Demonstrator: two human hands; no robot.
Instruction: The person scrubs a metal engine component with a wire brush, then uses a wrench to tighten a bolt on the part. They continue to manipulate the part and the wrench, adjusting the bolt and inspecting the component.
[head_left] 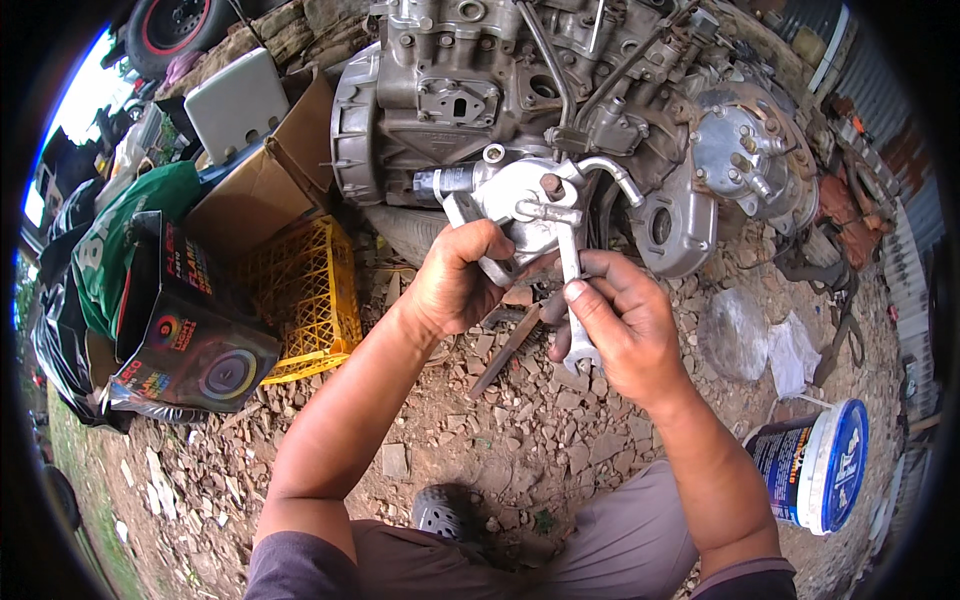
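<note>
My left hand [452,282] is closed round a silver cast-metal engine part [508,192], thumb on its near edge. The part has a dark cylindrical fitting on its left and a curved metal pipe [612,172] on its right. A rusty bolt head [551,186] stands up from its top. My right hand [628,330] grips a steel wrench [569,255] between thumb and fingers, its open jaw pointing down toward me. The wrench's upper end meets the part just below the bolt head; its exact seating cannot be made out.
A large engine block [440,105] stands just beyond my hands. To the left are a yellow plastic crate [345,300], a cardboard box [300,130] and a black printed box [190,345]. A blue-lidded bucket [845,465] lies at right. Broken rubble [395,460] covers the ground.
</note>
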